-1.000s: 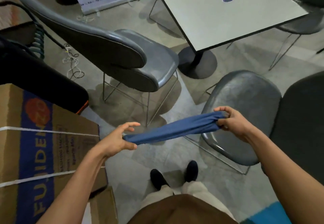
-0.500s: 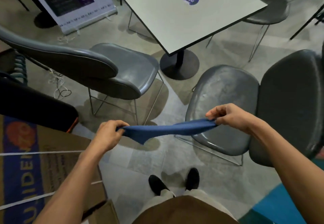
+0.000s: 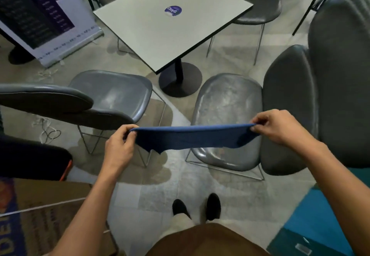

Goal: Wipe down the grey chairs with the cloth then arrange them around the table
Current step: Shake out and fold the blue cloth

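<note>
Underfoot, pale mottled floor [image 3: 128,205], matte and patchy, with black shoes [image 3: 197,207] planted on it. Nearest on the left, a brown cardboard box [image 3: 50,215] with blue printed lettering and a white strap across it; flaps closed, contents not visible. At the lower right, a teal box [image 3: 312,233], smooth and flat-sided, contents likewise hidden.

Held up above the floor between both hands, a blue cloth [image 3: 192,137], soft and matte, stretched taut along its top edge and sagging in a ragged fold below. Pinched at its left end by the left hand [image 3: 120,145], thumb and curled fingers closed on the fabric. Pinched at its right end by the right hand [image 3: 280,125], thumb and fingertips gripping the corner.

Directly behind the cloth, a grey chair [image 3: 228,105] with a glossy, rounded, moulded seat showing dull smears, on thin wire legs, its dark backrest rising at the right. Off to the left, a second grey chair [image 3: 112,95] of the same shiny shell shape, backrest pointing left.

Beyond both, a square table [image 3: 160,35] with a flat pale top, dark edge and black round pedestal base, bearing a round purple sticker [image 3: 173,11]. Farther back, a third chair [image 3: 258,5] tucked against the table's right side, and a printed banner [image 3: 46,15] standing at the far left.
</note>
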